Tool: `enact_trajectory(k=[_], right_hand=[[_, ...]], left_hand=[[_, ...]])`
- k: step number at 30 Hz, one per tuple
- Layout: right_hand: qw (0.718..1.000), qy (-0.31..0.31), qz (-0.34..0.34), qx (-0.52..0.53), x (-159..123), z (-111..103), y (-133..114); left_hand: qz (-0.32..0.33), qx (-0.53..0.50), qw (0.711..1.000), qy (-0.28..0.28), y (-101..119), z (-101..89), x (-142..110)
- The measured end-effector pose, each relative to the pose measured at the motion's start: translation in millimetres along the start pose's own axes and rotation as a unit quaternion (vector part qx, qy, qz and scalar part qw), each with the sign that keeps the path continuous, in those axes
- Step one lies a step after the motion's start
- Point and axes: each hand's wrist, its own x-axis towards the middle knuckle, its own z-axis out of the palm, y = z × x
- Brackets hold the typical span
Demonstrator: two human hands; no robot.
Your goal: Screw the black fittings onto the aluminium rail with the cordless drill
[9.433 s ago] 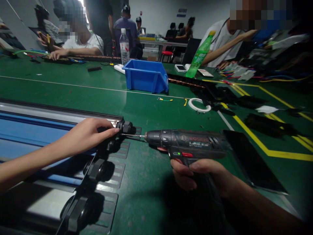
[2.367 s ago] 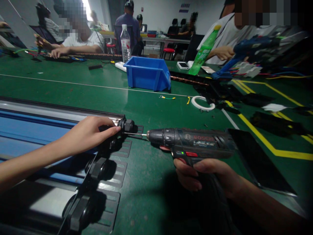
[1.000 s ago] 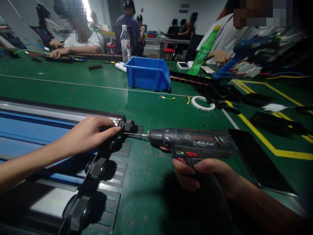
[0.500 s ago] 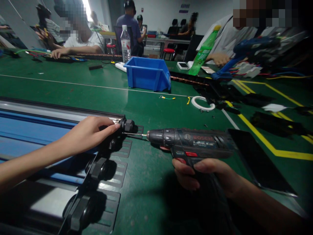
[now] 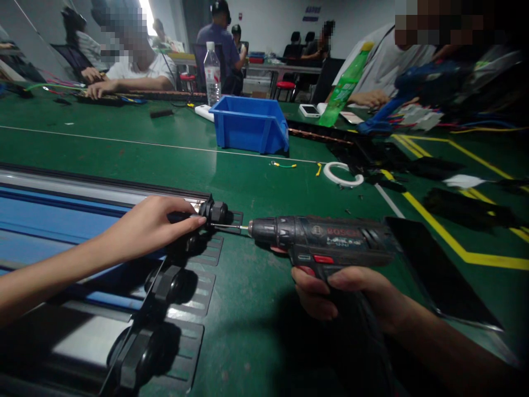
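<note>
My right hand (image 5: 355, 289) is wrapped around the handle of a black and red cordless drill (image 5: 326, 238), index finger at the trigger. A long thin bit (image 5: 229, 226) points left from its chuck to the end of a long metal housing (image 5: 61, 220) with blue and silver surfaces. Over that end lies my left hand (image 5: 144, 229), thumb and fingers pinched by the bit's tip; what they pinch is hidden. Black cable glands (image 5: 167, 286) stick out along the end plate. Flat slotted tabs (image 5: 182, 353) extend beneath them onto the green table (image 5: 248, 309).
Behind the drill stand a blue bin (image 5: 248, 129), a water bottle (image 5: 212, 77) and a green bottle (image 5: 345, 85). A white ring (image 5: 343, 175) and short wires lie nearer. A dark flat tablet-like panel (image 5: 442, 270) rests right of the drill. Other people sit across the table.
My left thumb and fingertips have shifted slightly right and down along the housing's end. The drill stays practically in place. Across the table, people's hands have moved a little.
</note>
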Motion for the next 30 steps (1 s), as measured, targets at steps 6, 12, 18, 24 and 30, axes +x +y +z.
enact_trajectory(k=[6,12,18,24,30], right_hand=[[1.000,0.002,-0.001,-0.008,0.0,-1.3,0.4],[1.000,-0.003,0.008,0.001,0.3,-3.0,1.2],[1.000,0.005,0.003,-0.001,-1.0,-3.4,1.8],[1.000,-0.004,0.008,-0.005,-0.6,-1.3,-0.1],[1.000,-0.001,0.012,-0.002,-0.5,-2.6,0.5]], left_hand=[[0.005,-0.006,1.000,0.003,-1.3,0.2,-1.8],[0.012,-0.006,1.000,0.006,-3.8,1.5,-2.4],[0.018,-0.010,1.000,0.006,-2.4,0.9,-3.1],[0.039,-0.003,0.999,0.002,-1.2,0.7,-2.0],[0.038,-0.001,0.999,0.003,-1.2,0.5,-1.5]])
